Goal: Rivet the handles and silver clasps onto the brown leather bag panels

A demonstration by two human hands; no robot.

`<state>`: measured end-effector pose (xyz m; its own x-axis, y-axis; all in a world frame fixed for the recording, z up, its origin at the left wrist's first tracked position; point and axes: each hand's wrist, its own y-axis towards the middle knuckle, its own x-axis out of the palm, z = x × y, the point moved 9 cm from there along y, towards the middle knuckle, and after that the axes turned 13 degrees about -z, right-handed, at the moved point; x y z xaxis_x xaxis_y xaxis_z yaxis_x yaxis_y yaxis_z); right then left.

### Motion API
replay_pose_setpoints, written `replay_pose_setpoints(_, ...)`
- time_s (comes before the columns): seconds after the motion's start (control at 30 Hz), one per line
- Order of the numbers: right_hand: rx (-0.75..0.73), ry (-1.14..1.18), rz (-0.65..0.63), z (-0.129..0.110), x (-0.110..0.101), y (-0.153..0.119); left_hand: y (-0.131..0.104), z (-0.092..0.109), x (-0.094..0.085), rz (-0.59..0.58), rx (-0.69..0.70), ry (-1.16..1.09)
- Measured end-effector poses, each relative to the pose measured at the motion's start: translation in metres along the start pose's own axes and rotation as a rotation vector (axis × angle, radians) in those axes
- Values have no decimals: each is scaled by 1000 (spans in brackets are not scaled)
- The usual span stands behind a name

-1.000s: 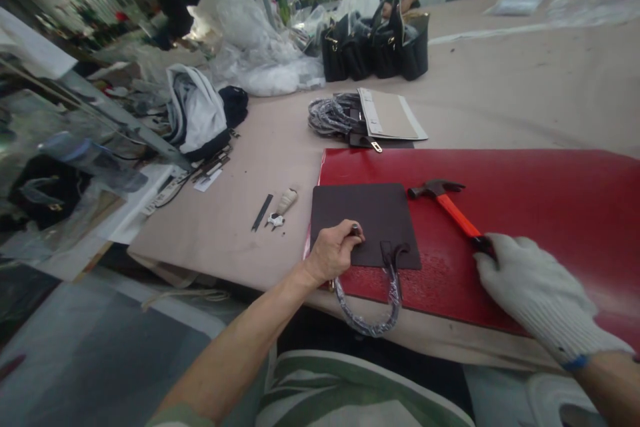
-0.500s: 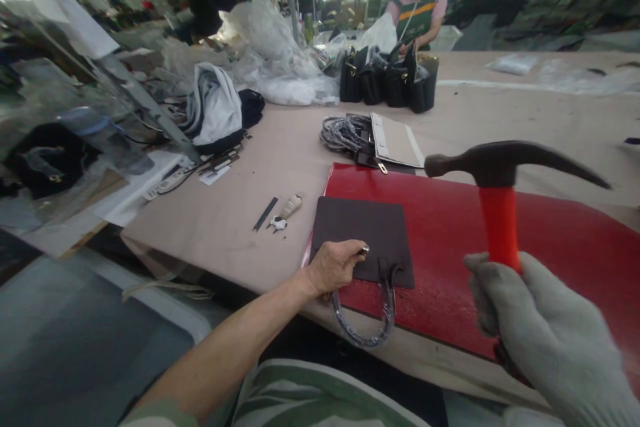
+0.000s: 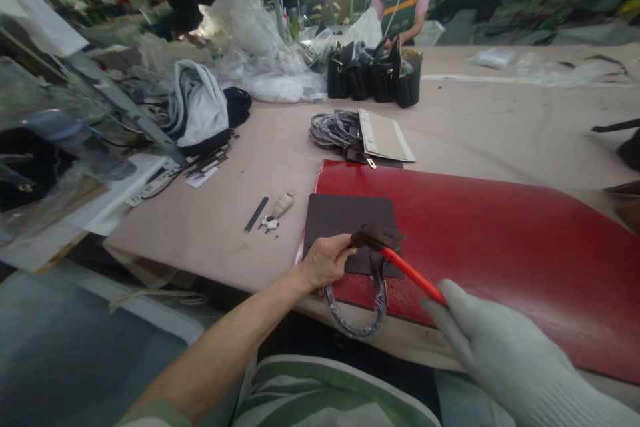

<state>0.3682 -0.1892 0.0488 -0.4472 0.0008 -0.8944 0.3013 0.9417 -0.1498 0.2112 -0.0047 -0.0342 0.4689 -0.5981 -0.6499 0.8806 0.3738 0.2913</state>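
Observation:
My gloved right hand [image 3: 493, 337] grips the red handle of a claw hammer [image 3: 413, 273]. The dark hammer head is down beside my left fingers, over the dark brown panel [image 3: 340, 213]. My bare left hand [image 3: 325, 261] is closed in a pinch at the panel, around a small metal rod, perhaps a punch; its shiny end is hidden behind the hammer head now. A bag handle [image 3: 367, 330] in clear wrap loops from the panel over the table's front edge. The panel lies flat on a red sheet [image 3: 475, 233].
Left of the panel lie a pale-handled tool [image 3: 280, 208] and a dark flat strip [image 3: 257, 215]. Beyond the sheet are wrapped handles [image 3: 333, 130] and a pale panel [image 3: 385, 137]. Black handbags [image 3: 373, 77] stand farther back, near a person [image 3: 405, 3].
The hammer has swung down and left, from raised upright at the right to the left fingertips. My left hand keeps its place on the panel. The view has shifted slightly right.

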Motion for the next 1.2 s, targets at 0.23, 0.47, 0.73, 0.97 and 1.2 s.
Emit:
replay_pose_setpoints(0.23, 223, 123, -178, 52, 24, 26, 0, -2, 2, -15, -24, -36)
replay_pose_setpoints(0.47, 329, -334, 104, 66, 30, 50, -2, 4, -1, -14, -32, -23)
replay_pose_setpoints(0.73, -210, -113, 146, 6, 73, 74, -7, -43, -15, 319, -370, -538)
replay_pose_setpoints(0.97, -225, -71, 154, 12, 70, 76, -50, -83, -87, 401, -722, 41)
replay_pose_setpoints(1.2, -307, -43, 172, 20, 82, 81, -59, -48, -59, 188, -746, 407)
